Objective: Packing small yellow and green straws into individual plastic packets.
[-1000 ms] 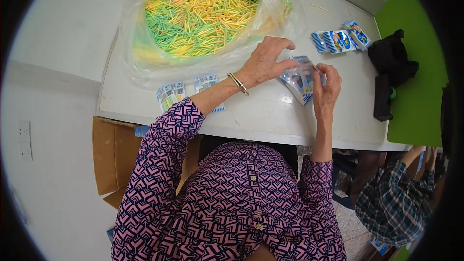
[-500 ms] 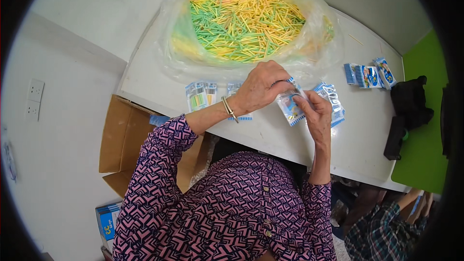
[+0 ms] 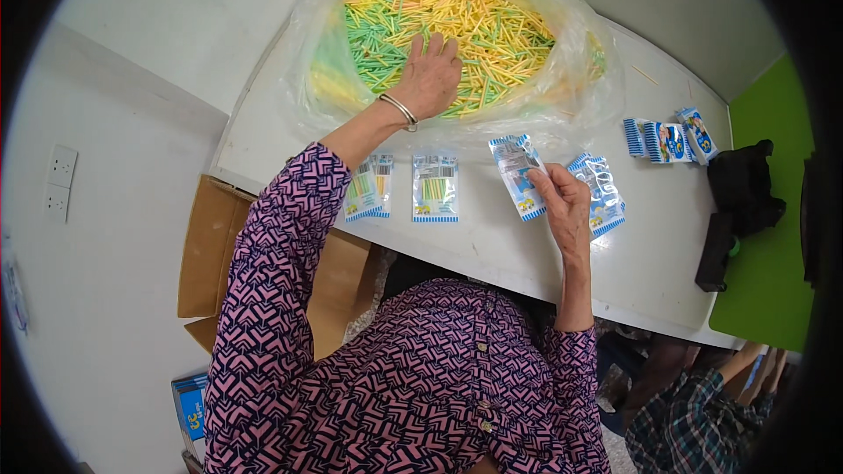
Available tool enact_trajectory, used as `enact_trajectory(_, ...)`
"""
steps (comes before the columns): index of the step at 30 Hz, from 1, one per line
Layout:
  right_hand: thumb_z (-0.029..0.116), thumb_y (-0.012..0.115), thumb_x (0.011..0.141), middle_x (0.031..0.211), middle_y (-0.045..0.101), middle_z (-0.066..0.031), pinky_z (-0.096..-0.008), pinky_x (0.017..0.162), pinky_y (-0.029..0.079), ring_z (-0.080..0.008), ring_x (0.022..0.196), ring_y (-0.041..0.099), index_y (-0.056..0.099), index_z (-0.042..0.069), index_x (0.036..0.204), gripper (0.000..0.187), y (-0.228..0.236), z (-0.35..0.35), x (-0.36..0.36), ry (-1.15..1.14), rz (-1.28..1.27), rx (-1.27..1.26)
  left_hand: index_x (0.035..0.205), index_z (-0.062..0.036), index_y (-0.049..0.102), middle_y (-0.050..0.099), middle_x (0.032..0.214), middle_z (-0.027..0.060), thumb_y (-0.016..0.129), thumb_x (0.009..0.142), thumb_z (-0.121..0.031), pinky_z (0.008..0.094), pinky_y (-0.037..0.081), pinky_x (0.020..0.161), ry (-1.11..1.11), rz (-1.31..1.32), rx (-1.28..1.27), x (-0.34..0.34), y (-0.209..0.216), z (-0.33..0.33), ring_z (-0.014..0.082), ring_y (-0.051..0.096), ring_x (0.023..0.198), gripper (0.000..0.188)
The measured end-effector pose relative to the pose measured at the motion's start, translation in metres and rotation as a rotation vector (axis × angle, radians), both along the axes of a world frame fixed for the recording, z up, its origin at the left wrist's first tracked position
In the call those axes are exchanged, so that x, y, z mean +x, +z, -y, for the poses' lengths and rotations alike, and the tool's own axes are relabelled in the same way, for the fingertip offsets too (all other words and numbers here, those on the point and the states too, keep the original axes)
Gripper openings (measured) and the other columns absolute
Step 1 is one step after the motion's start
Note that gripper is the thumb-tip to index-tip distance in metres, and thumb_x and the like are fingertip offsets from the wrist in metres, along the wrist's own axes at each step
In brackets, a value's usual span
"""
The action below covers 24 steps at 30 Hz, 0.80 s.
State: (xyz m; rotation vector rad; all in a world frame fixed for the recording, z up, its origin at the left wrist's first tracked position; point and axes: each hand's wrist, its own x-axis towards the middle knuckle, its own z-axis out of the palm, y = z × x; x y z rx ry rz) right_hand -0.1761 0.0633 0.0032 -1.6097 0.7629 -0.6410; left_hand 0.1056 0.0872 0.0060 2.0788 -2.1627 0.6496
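My left hand (image 3: 428,76), a bangle on its wrist, reaches over the near rim of a big clear plastic bag (image 3: 320,88). Its fingers are spread and touch the heap of thin yellow, green and orange sticks (image 3: 492,31) inside. Between the thumb and fingers of my right hand (image 3: 566,202) is a small blue and white plastic packet (image 3: 516,171), held above the table. Beneath that hand lie several flat clear and blue packets (image 3: 606,189). To the left, a packet with sticks showing in it (image 3: 435,189) lies beside two overlapping ones (image 3: 379,184).
On the right of the white table (image 3: 492,254) lie several blue and white packets (image 3: 669,140) next to a black device (image 3: 746,189). A green panel (image 3: 777,237) bounds that side. An open cardboard box (image 3: 211,228) stands at lower left. Another person's checked sleeve (image 3: 694,421) shows at lower right.
My left hand has let go of the packet and moved up and left into the bag of sticks. My right hand keeps the packet, now tilted the other way.
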Motion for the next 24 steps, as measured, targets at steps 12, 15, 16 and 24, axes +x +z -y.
enact_trajectory(12,0.02,0.062,0.088,0.065,0.055,0.0021,-0.0199,0.053,0.035,-0.0033,0.06,0.045,0.066,-0.002,0.089,0.023,0.013,0.005,-0.006,-0.035,0.004,-0.019,0.088,-0.0002,0.056,0.049,0.108,0.0168,0.051,0.076,-0.008,0.0426,0.033,0.084,0.086,0.106,-0.02,0.0,-0.011,0.014,0.0285,0.045,0.103,0.016)
enact_trajectory(15,0.019,0.061,0.088,0.066,0.056,0.0022,-0.0195,0.053,0.035,-0.003,0.06,0.045,0.066,-0.003,0.089,0.023,0.016,0.006,-0.001,-0.041,0.061,-0.032,0.091,-0.0007,0.053,0.051,0.105,0.0146,0.051,0.076,-0.009,0.043,0.033,0.082,0.113,-0.002,-0.049,0.011,-0.02,0.013,0.029,0.046,0.1,0.017)
enact_trajectory(16,0.019,0.061,0.088,0.066,0.056,0.0025,-0.0193,0.053,0.035,-0.0028,0.06,0.045,0.066,-0.003,0.089,0.023,0.018,0.006,0.002,-0.045,0.084,-0.007,0.091,-0.001,0.052,0.051,0.104,0.0142,0.052,0.076,-0.01,0.0433,0.033,0.083,0.096,-0.065,-0.11,0.011,-0.021,0.012,0.0294,0.046,0.099,0.018)
enact_trajectory(24,0.02,0.061,0.089,0.066,0.055,0.0042,-0.0175,0.055,0.033,-0.0018,0.061,0.043,0.066,0.001,0.085,0.021,0.017,0.017,0.022,-0.11,0.189,0.094,0.089,-0.0009,0.052,0.055,0.093,0.0146,0.05,0.083,-0.021,0.0439,0.034,0.074,0.191,-0.532,-0.059,0.029,0.002,0.015,0.032,0.049,0.088,0.021)
